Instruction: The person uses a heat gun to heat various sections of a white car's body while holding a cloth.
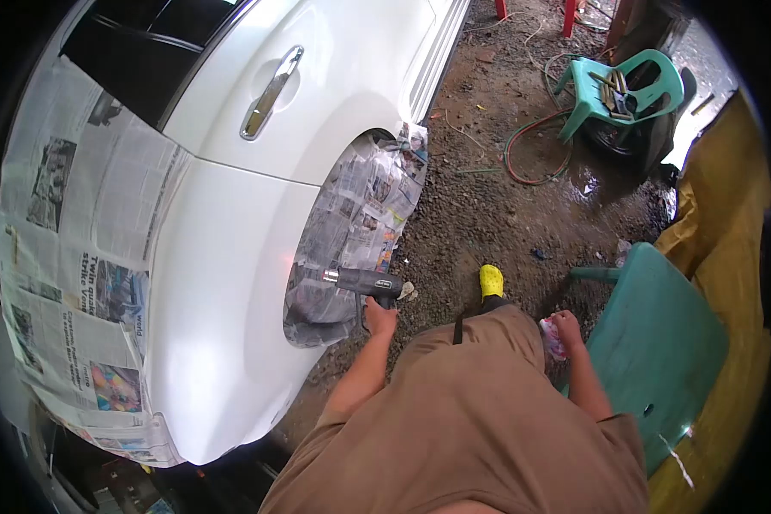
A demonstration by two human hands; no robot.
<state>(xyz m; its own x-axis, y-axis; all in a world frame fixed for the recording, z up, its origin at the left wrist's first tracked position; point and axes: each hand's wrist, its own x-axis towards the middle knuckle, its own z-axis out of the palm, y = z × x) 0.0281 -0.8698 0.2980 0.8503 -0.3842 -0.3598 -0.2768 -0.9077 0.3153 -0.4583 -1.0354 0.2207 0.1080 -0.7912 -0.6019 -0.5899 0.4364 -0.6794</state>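
My left hand point(380, 318) is wrapped round the grip of a black heat gun point(365, 282). Its metal nozzle points left, toward the edge of the wheel arch on a white car panel point(223, 274). Newspaper point(347, 210) covers the wheel beneath that arch. A faint reddish glow shows on the paint close to the nozzle. Down at my right side, my right hand point(565, 325) is closed on a crumpled pink-and-white cloth point(552, 340).
More newspaper point(77, 248) masks the car's rear and glass. A green table point(660, 343) stands at my right beside a yellow-brown tarp point(728, 180). Farther off, a green chair point(604, 94) holds tools, with hoses point(522, 141) looped on wet gravel. One yellow shoe point(491, 280) shows.
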